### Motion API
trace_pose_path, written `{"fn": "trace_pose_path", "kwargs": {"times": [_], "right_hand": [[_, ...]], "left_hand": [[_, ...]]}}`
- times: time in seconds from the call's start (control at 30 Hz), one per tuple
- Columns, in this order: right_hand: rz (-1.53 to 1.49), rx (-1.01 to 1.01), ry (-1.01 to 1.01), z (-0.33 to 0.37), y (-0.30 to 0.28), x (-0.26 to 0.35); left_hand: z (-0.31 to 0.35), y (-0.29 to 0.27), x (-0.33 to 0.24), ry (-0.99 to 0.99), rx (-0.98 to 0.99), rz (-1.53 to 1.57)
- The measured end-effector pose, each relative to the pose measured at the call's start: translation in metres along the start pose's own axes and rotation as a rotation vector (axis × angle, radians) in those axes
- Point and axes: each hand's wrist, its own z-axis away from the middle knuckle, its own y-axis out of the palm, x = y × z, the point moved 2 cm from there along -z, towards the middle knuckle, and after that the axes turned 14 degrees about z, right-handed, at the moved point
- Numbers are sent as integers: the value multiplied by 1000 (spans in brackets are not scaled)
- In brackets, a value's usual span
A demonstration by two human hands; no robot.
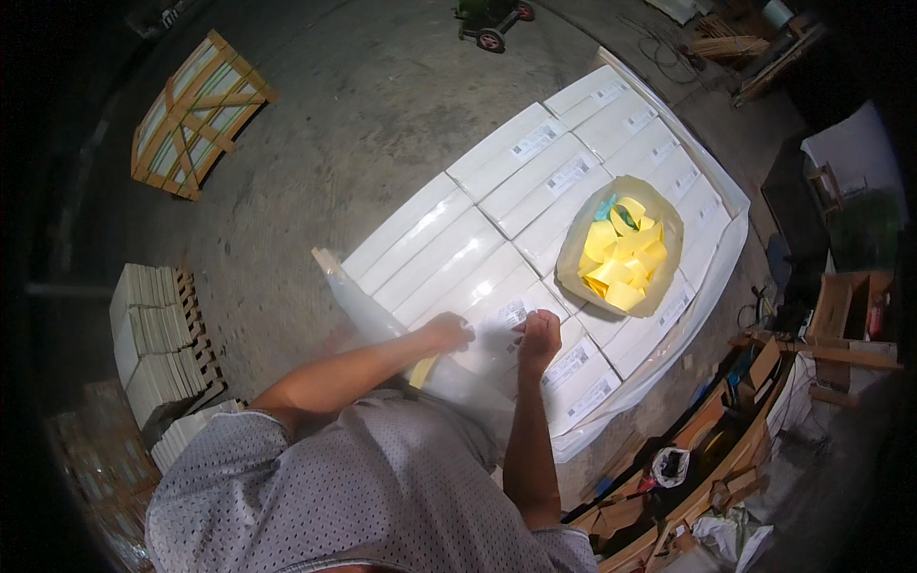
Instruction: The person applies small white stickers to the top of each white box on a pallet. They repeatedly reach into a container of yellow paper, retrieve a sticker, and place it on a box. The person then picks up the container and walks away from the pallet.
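A wide stack of white boxes (458,205), partly wrapped in clear plastic film (669,349), stands in front of me. Over its near side, my left hand (447,332) is closed at the left end of a white printed label (504,316). My right hand (540,336) pinches with thumb and finger at that label's right end. Whether the label is stuck to the box below I cannot tell. Other boxes carry similar labels (570,364). On the stack, right of my hands, sits an open beige container (578,272) with crumpled yellow strips (626,253).
A slatted wooden crate (196,115) stands at the far left. Pale stacked panels (153,329) are nearer on that side. At the right lie wooden boards and bins (707,458) with loose clutter. A wheeled green machine (490,24) stands at the back.
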Motion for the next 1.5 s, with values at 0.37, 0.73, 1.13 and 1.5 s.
{"fn": "trace_pose_path", "kwargs": {"times": [0.37, 0.73, 1.13, 1.5], "right_hand": [[-19, 161, 67, -56, 33, -8], [293, 40, -59, -71, 36, -16], [478, -66, 30, -73, 44, -10], [458, -127, 4, -67, 50, -24]], "left_hand": [[-24, 3, -5, -11, -69, 293], [-35, -1, 3, -72, -95, 345], [-54, -1, 0, -121, -82, 390], [-60, -5, 3, -151, -70, 301]]}}
